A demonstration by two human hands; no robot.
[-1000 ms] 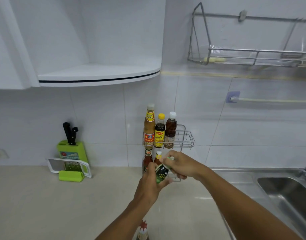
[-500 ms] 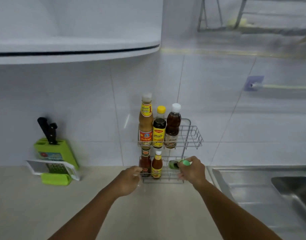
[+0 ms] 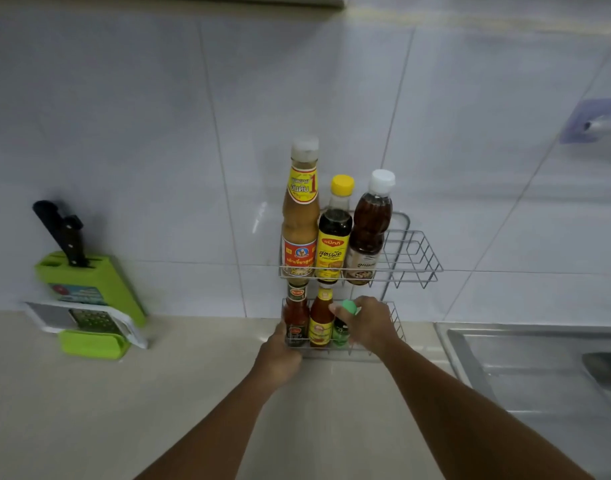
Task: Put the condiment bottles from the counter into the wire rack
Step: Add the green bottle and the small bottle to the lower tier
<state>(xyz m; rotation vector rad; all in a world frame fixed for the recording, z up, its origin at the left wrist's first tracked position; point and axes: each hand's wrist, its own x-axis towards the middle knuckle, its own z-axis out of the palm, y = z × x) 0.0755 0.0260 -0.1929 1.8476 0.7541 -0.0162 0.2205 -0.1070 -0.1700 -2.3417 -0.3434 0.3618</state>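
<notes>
Wire rack [image 3: 413,252], 2 tiers, on the bench [image 3: 89,410] against the tiled wall. Top tier, L to R: tall tan sauce bottle [image 3: 299,216] w/ yellow/red label showing a big "1", dark sauce bottle [image 3: 334,233] w/ yellow cap + yellow label in Thai script, brown sauce bottle [image 3: 370,230] w/ white cap. Right part of the top tier has no bottles. Bottom tier: red sauce bottle [image 3: 296,318] w/ dark label, orange-red bottle [image 3: 320,320] w/ yellow label, then the green-capped bottle [image 3: 341,332], dark green body, upright, label unreadable. Right hand [image 3: 368,323]: fingers clamped on its cap/neck. Left hand [image 3: 278,358] at rack's front-left corner by the red bottle; fingers hidden, can't tell the grip. Green knife block [image 3: 89,282] + grater [image 3: 92,320] far left.
</notes>
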